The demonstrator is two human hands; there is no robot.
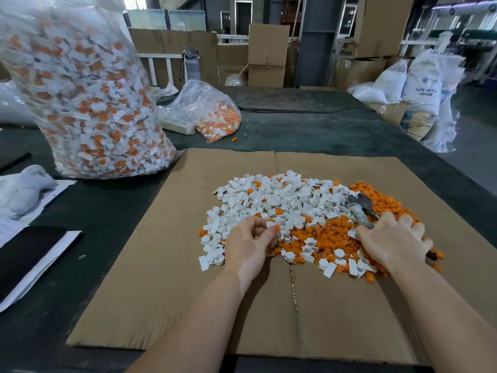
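Observation:
A heap of small white plastic parts (282,203) and orange plastic caps (382,200) lies on a flat sheet of cardboard (166,265). My left hand (250,243) sits at the heap's near left edge, its fingertips pinching a white part with an orange cap (273,228) on it. My right hand (390,238) lies spread over the orange caps at the right, fingers straight, with a white part (352,233) at its thumb. A worn grey tool (359,208) lies in the heap just beyond the right hand.
A tall clear bag (88,103) full of assembled white and orange pieces stands at the left. A smaller bag (215,117) lies behind it. Papers and a black tablet (24,254) lie at the left edge. Cardboard boxes (266,55) and white sacks (419,84) stand beyond the table.

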